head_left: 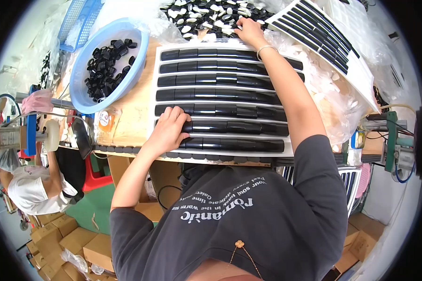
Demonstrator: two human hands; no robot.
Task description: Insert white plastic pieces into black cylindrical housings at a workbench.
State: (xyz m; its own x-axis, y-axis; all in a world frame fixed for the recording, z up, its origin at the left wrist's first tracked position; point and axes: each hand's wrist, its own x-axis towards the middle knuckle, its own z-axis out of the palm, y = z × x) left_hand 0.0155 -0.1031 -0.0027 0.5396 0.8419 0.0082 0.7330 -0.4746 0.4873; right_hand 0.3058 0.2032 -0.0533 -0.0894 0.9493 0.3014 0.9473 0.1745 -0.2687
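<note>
My left hand (172,124) is at the left end of a lower row on a white tray (289,149). Its fingers and thumb close around a glossy black piece (187,127) there, partly hidden by the hand. Several rows of such black pieces (220,80) lie end to end across the tray. My right hand (250,33) reaches beyond the tray's far edge to a loose pile of black and white pieces (204,16). Its thumb and forefinger are apart at the pile's near right side, and I see nothing held between them. My right forearm crosses above the rows' right part.
A light blue basin (78,89) with loose black pieces stands at left, near a blue basket (72,28). Another filled sheet (361,70) lies tilted at far right beside clear plastic bags (328,100). A co-worker (33,187) sits at left. Machine parts (391,140) flank the table.
</note>
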